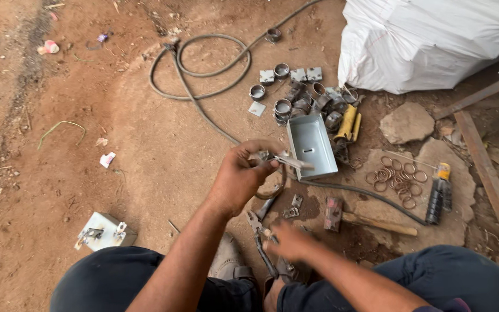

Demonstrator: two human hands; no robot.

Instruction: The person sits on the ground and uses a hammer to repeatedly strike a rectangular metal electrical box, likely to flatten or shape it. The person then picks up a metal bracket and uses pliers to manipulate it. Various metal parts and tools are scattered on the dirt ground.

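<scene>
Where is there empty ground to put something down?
Bare dirt lies left of the left hand, between the looped hose and the small metal box. It is crowded right of that hand: the grey tray, metal rings, hammer and the pliers by the right hand.

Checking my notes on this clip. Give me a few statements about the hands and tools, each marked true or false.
1. The left hand holds a small metal piece above the ground. True.
2. The right hand is at the pliers. True.
3. The hammer is in the right hand. False: it lies on the flat stone.
4. The wire rings sit inside the grey metal box. False: they lie on the stone beside it.
</scene>
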